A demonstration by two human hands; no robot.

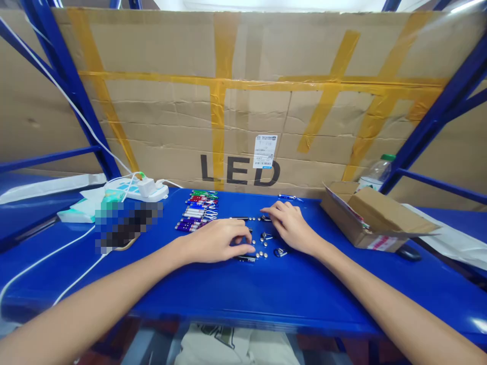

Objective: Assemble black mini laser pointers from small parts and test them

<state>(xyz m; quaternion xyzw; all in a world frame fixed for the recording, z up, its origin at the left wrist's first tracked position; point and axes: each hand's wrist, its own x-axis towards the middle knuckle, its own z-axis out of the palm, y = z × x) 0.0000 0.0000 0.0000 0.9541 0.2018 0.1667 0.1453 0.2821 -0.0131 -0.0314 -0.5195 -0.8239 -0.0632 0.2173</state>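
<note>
My left hand (220, 241) lies on the blue table (266, 289), fingers curled over small black tubes (243, 259) and round silver button cells (261, 253). What its fingertips pinch is hidden. My right hand (291, 223) rests further back, fingers stretched flat towards a black tube (239, 218) and small metal clips (266, 235). A row of small coloured keychain flashlights (197, 211) lies to the left of both hands. One more blue flashlight (289, 197) lies behind my right hand.
An open cardboard box (375, 218) stands at the right, with a plastic bottle (376, 172) behind it. A white power strip (139, 188) with cables sits at the back left. A taped cardboard wall marked LED (239, 170) closes the back. Blue rack posts (437, 116) flank both sides.
</note>
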